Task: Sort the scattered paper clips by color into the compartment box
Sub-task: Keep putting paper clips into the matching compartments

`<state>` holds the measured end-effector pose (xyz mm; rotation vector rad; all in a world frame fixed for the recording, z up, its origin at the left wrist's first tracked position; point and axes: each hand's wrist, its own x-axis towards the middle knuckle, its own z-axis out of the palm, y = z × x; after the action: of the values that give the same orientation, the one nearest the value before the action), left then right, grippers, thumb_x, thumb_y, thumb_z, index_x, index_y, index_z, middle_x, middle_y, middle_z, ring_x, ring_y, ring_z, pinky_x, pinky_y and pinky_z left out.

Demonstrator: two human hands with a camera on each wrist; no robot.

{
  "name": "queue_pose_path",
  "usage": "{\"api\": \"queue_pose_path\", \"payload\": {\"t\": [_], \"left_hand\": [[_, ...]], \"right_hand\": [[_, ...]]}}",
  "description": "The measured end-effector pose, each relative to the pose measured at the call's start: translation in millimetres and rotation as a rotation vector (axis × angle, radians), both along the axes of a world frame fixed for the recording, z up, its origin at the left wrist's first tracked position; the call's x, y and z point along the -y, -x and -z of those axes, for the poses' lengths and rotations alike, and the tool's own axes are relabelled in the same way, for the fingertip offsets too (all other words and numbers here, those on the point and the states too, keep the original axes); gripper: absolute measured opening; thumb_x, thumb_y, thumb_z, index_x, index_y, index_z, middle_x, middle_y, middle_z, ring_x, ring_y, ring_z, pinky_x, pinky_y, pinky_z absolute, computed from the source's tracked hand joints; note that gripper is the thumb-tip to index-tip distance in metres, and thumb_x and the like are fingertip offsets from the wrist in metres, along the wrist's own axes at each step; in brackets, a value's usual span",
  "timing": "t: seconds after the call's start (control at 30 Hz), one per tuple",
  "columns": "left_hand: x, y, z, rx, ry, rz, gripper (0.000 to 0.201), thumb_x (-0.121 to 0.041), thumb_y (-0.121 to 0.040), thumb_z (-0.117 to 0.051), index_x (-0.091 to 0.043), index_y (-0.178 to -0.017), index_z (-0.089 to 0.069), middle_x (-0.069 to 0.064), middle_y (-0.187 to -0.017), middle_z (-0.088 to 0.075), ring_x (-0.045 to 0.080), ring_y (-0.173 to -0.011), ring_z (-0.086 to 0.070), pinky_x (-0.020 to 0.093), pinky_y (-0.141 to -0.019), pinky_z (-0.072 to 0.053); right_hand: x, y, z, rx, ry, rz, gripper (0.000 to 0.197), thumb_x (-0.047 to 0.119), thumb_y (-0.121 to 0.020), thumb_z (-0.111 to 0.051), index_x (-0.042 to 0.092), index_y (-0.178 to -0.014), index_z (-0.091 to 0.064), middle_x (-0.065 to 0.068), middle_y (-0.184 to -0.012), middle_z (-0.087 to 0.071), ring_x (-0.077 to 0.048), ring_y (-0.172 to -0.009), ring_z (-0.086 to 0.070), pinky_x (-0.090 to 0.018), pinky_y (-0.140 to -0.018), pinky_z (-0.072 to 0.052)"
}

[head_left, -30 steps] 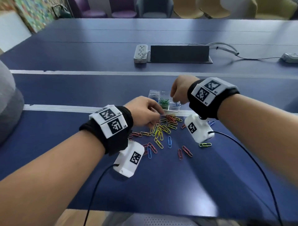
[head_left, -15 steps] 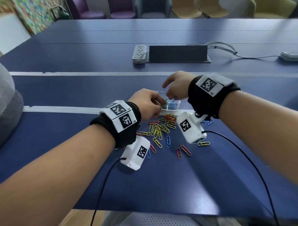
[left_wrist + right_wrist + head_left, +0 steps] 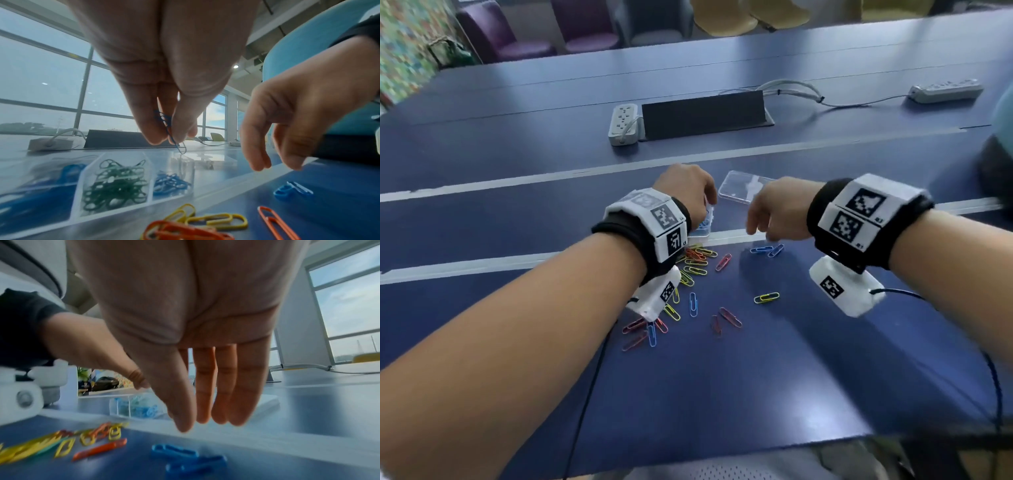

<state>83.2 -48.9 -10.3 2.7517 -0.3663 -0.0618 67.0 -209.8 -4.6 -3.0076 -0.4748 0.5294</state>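
Observation:
My left hand point(image 3: 169, 140) pinches a dark blue paper clip point(image 3: 164, 120) between thumb and fingers, just above the clear compartment box point(image 3: 152, 172). The box holds green clips point(image 3: 115, 181) in its middle cell and blue clips point(image 3: 170, 182) in the right one. In the head view my left wrist hides most of the box point(image 3: 702, 231). My right hand point(image 3: 756, 230) hangs open and empty to the right of the box. Its straight fingers point(image 3: 203, 402) point down over two blue clips point(image 3: 767, 249). Red, yellow and blue clips point(image 3: 697, 262) lie scattered on the blue table.
The box's clear lid point(image 3: 743, 186) lies just behind my hands. Farther back are a white power strip point(image 3: 623, 123), a dark cable hatch point(image 3: 705, 111) and a second strip point(image 3: 945, 90) with cables. Chairs line the far side. Wrist camera cables trail toward the table's near edge.
My left hand rose from the clip pile to above the box with a blue clip. My right hand left the box and moved right, over the two blue clips.

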Motion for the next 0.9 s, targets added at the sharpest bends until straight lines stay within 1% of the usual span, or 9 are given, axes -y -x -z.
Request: {"api": "queue_pose_path", "payload": {"t": [0.1, 0.23, 0.37, 0.43, 0.5, 0.7, 0.77, 0.87, 0.9], "left_hand": [[10.1, -0.1, 0.4, 0.001, -0.090, 0.046, 0.031, 0.000, -0.083, -0.054, -0.020, -0.098, -0.073, 0.003, -0.103, -0.071, 0.022, -0.099, -0.065, 0.033, -0.091, -0.052], [10.7, 1.1, 2.5, -0.025, -0.112, 0.064, 0.031, -0.001, -0.078, -0.060, -0.020, -0.099, -0.073, 0.003, -0.102, -0.071, 0.023, -0.096, -0.065, 0.032, -0.089, -0.053], [4.4, 1.5, 3.1, -0.021, -0.090, 0.071, 0.033, 0.002, -0.079, -0.053, -0.016, -0.099, -0.072, 0.005, -0.098, -0.071, 0.024, -0.094, -0.066, 0.031, -0.088, -0.053], [1.0, 1.5, 4.6, -0.012, -0.091, 0.067, 0.033, 0.003, -0.079, -0.053, -0.016, -0.098, -0.072, 0.004, -0.095, -0.071, 0.023, -0.091, -0.066, 0.029, -0.086, -0.053], [-2.0, 1.8, 5.9, -0.002, -0.082, 0.059, 0.033, 0.002, -0.078, -0.054, -0.016, -0.099, -0.072, 0.003, -0.093, -0.071, 0.022, -0.089, -0.066, 0.028, -0.085, -0.053], [-13.0, 13.7, 4.9, 0.026, -0.025, 0.055, 0.023, -0.008, -0.080, -0.059, -0.019, -0.095, -0.073, 0.001, -0.084, -0.069, 0.019, -0.085, -0.064, 0.023, -0.080, -0.048], [-18.1, 23.4, 1.7, -0.020, -0.039, 0.097, 0.017, -0.014, -0.081, -0.064, -0.020, -0.094, -0.073, -0.002, -0.079, -0.063, 0.015, -0.078, -0.060, 0.019, -0.074, -0.045], [-25.2, 40.7, -2.2, -0.156, -0.109, 0.204, 0.015, -0.020, -0.077, -0.071, -0.021, -0.092, -0.074, -0.004, -0.076, -0.062, 0.012, -0.071, -0.055, 0.018, -0.067, -0.043], [-27.5, 46.0, -2.2, -0.209, -0.136, 0.249, 0.017, -0.020, -0.075, -0.074, -0.022, -0.092, -0.074, -0.004, -0.074, -0.062, 0.011, -0.069, -0.054, 0.018, -0.064, -0.043]], "right_hand": [[6.7, 12.8, 2.1, -0.023, 0.048, -0.075, 0.041, 0.011, -0.076, -0.069, 0.025, -0.115, -0.066, 0.001, -0.107, -0.064, -0.016, -0.093, -0.054, -0.024, -0.085, -0.045], [10.4, 16.7, 8.3, -0.018, 0.042, -0.106, 0.039, 0.012, -0.076, -0.072, 0.022, -0.114, -0.067, 0.001, -0.106, -0.068, -0.015, -0.088, -0.053, -0.020, -0.077, -0.042], [13.7, 17.2, 10.6, -0.027, -0.001, -0.082, 0.027, 0.009, -0.075, -0.070, 0.020, -0.099, -0.072, 0.000, -0.093, -0.071, -0.017, -0.084, -0.059, -0.026, -0.083, -0.052], [15.0, 19.0, 10.9, -0.015, 0.004, -0.088, 0.022, 0.010, -0.076, -0.065, 0.020, -0.095, -0.072, 0.005, -0.078, -0.066, -0.015, -0.078, -0.057, -0.024, -0.079, -0.051], [14.7, 21.8, 11.3, 0.010, 0.008, -0.092, 0.021, 0.012, -0.077, -0.060, 0.020, -0.092, -0.073, 0.006, -0.074, -0.061, -0.016, -0.076, -0.055, -0.022, -0.075, -0.050], [0.5, 12.3, 10.2, 0.127, -0.094, -0.033, 0.023, 0.015, -0.084, -0.056, 0.018, -0.097, -0.074, -0.005, -0.097, -0.073, -0.025, -0.095, -0.063, -0.027, -0.082, -0.048], [-9.1, 5.0, 9.5, 0.152, -0.110, -0.041, 0.025, 0.014, -0.087, -0.053, 0.017, -0.100, -0.074, -0.004, -0.102, -0.073, -0.026, -0.101, -0.062, -0.027, -0.084, -0.046], [-21.6, -5.1, 14.9, 0.195, -0.089, -0.046, 0.025, 0.015, -0.088, -0.052, 0.019, -0.100, -0.074, 0.000, -0.104, -0.070, -0.021, -0.108, -0.060, -0.020, -0.074, -0.040], [-26.2, -7.2, 17.2, 0.195, -0.075, -0.053, 0.024, 0.017, -0.087, -0.054, 0.021, -0.098, -0.075, 0.000, -0.104, -0.070, -0.022, -0.106, -0.061, -0.019, -0.077, -0.042]]}}
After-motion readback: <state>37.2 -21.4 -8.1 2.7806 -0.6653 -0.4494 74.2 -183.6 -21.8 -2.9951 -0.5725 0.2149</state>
